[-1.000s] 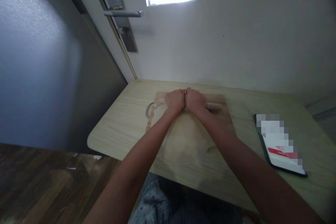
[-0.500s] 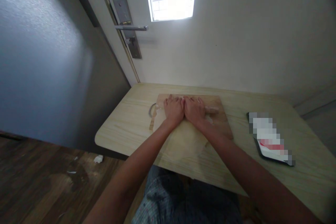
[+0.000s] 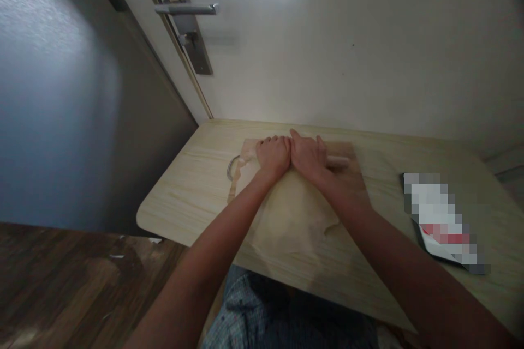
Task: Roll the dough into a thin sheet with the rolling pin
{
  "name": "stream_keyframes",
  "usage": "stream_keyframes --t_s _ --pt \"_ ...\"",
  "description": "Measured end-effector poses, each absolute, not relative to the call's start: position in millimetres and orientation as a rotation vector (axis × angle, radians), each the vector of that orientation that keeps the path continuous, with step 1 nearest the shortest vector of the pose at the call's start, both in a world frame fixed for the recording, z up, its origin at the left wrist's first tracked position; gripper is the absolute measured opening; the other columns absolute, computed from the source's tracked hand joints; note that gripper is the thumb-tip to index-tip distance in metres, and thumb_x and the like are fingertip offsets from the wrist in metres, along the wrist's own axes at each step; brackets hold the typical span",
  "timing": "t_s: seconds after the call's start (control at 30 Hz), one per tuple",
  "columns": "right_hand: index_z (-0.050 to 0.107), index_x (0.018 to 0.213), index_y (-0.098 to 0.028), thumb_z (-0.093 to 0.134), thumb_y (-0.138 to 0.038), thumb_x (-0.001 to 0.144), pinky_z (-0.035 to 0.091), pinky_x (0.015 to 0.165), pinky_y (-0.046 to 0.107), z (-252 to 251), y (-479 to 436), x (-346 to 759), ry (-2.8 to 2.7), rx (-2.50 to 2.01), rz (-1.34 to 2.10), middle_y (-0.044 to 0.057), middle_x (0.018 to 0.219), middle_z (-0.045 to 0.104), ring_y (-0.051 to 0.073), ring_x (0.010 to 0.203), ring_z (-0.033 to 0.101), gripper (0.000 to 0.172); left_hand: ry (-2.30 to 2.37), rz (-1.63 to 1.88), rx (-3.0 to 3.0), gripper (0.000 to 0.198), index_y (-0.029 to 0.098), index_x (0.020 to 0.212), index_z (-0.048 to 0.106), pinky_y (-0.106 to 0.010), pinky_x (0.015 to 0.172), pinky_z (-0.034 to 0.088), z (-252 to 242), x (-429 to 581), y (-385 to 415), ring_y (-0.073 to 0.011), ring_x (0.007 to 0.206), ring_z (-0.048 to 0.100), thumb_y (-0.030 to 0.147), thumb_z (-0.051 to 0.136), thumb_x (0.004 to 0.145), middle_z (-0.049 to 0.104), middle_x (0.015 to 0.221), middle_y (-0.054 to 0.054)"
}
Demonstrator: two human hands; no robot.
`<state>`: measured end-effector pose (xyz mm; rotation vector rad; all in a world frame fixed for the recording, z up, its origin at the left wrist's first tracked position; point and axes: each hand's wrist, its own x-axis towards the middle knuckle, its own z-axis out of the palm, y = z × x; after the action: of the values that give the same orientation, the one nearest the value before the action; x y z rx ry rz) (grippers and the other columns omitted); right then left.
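Observation:
My left hand point(image 3: 273, 154) and my right hand point(image 3: 308, 155) lie side by side, touching, on a wooden rolling pin point(image 3: 338, 161); only its right end shows past my right hand. Left fingers are curled over the pin, right fingers bent loosely over it. The pin lies at the far end of a thin pale sheet of dough point(image 3: 291, 212) that spreads toward me. The dough lies on a wooden board point(image 3: 355, 177) and hangs over its near edge. A metal ring point(image 3: 231, 168) sticks out at the board's left side.
The board rests on a light wooden table point(image 3: 184, 196) with rounded corners, set against a white wall. A phone point(image 3: 444, 223) with a lit screen lies at the right. A door with a metal lever handle point(image 3: 186, 8) stands at the left; dark wood floor lies below.
My hands went from fists to flat fingers pushed farther away on the pin, then drew back a little with the left fingers curled again. The head camera shifted up and down.

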<state>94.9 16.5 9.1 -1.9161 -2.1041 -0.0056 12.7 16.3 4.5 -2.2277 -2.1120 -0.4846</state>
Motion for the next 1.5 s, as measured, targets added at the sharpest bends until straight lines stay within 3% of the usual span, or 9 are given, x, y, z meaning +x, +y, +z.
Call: stream_keyframes --t_s 0.23,0.53,0.87,1.2,1.5 --pt "0.045 0.118 -0.017 0.023 -0.026 0.087 0.03 0.085 0.041 14.1 41.7 98.9 -2.149 -1.936 0.038 0.01 0.086 0.063 0.019 0.083 0.056 0.039 -2.171 -0.37 -2.245 0.048 0.017 0.092 0.058 -0.033 0.074 0.038 10.2 14.2 39.2 -0.0206 0.087 0.055 0.036 0.015 0.088 0.061 0.094 -0.01" --pt "0.055 0.096 -0.014 0.024 -0.025 0.086 0.038 0.06 0.028 17.6 66.8 101.0 -2.17 -1.966 0.086 0.013 0.086 0.062 0.02 0.075 0.057 0.035 -2.215 -0.338 -2.283 0.045 0.016 0.095 0.058 -0.032 0.072 0.039 10.0 16.7 66.3 -0.0213 0.086 0.056 0.032 0.015 0.088 0.06 0.093 -0.011" --pt "0.057 0.094 -0.012 0.025 -0.024 0.087 0.041 0.062 0.03 16.3 88.7 99.2 -2.167 -1.948 0.016 0.012 0.084 0.061 0.021 0.078 0.058 0.035 -2.258 -0.417 -2.256 0.05 0.015 0.095 0.056 -0.028 0.073 0.038 7.7 20.9 91.5 -0.0183 0.088 0.054 0.032 0.009 0.089 0.059 0.094 -0.011" --pt "0.056 0.095 -0.008 0.025 -0.012 0.085 0.039 0.072 0.032 16.6 97.2 101.9 -2.151 -1.919 0.028 0.014 0.09 0.059 0.019 0.086 0.056 0.032 -2.19 -0.435 -2.329 0.037 0.013 0.094 0.056 -0.028 0.075 0.037 9.9 24.6 104.4 -0.0184 0.089 0.053 0.019 0.02 0.087 0.058 0.093 -0.011" --pt "0.055 0.094 -0.008 0.025 -0.01 0.085 0.039 0.068 0.032 18.8 88.1 96.4 -2.13 -1.928 0.019 0.014 0.087 0.06 0.019 0.083 0.056 0.032 -2.194 -0.47 -2.299 0.035 0.014 0.095 0.054 -0.029 0.073 0.038 4.4 19.6 96.0 -0.0185 0.087 0.054 0.023 0.022 0.086 0.059 0.094 -0.011"
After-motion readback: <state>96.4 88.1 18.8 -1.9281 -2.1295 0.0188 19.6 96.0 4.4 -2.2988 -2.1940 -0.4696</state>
